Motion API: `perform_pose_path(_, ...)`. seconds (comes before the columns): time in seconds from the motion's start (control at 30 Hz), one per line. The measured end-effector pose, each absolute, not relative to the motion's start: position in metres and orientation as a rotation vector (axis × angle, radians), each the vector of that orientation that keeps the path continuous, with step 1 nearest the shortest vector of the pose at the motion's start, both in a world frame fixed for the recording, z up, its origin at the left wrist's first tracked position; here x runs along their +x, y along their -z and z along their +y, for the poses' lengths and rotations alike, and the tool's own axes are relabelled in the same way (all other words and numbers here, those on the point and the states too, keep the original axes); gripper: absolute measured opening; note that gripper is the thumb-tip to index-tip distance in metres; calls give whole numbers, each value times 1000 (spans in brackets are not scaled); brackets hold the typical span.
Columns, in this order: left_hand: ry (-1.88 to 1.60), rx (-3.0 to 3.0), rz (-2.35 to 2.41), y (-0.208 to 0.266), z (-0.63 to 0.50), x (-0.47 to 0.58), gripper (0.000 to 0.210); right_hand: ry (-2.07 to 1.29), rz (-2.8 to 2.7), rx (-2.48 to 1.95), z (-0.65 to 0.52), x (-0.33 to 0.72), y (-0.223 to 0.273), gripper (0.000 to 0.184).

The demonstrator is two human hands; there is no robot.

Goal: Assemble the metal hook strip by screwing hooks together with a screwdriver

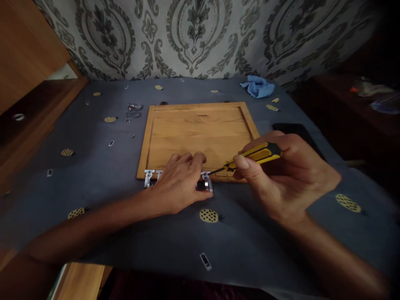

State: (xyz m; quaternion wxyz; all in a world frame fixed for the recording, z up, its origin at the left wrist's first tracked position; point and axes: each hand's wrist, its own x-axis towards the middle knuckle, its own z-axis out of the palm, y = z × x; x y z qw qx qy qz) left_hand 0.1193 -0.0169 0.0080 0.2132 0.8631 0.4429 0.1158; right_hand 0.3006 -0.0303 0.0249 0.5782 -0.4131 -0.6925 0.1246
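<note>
A framed wooden panel [196, 125] lies flat on the blue cloth-covered table. Silver metal hinges [149, 177] sit along its near edge, and part of the row is hidden under my left hand. My left hand [181, 181] rests over that edge with fingers bent on the wood and the thumb against the right-hand hinge [206, 181], gripping it. In my right hand [281, 179] is a yellow-and-black screwdriver [258, 155], held between thumb and fingers. Its shaft slants down to the left, and the tip is at the plate of the right-hand hinge.
Small metal pieces [134, 107] lie beyond the panel's left side. A crumpled blue cloth [258, 86] is at the back right. A flat black object [293, 130] lies partly behind my right hand. Wooden furniture [31, 54] stands at the left, and a patterned wall covering [196, 37] rises behind the table.
</note>
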Motion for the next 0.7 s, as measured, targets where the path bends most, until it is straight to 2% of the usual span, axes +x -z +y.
perform_pose_path(0.43,-312,2405,1223,-9,-17,120,53,-296,-1656,-940,-27,302,-18,26)
perform_pose_path(0.7,-281,2407,1229,-11,-17,120,46,-376,-1825,-853,-25,305,-27,21)
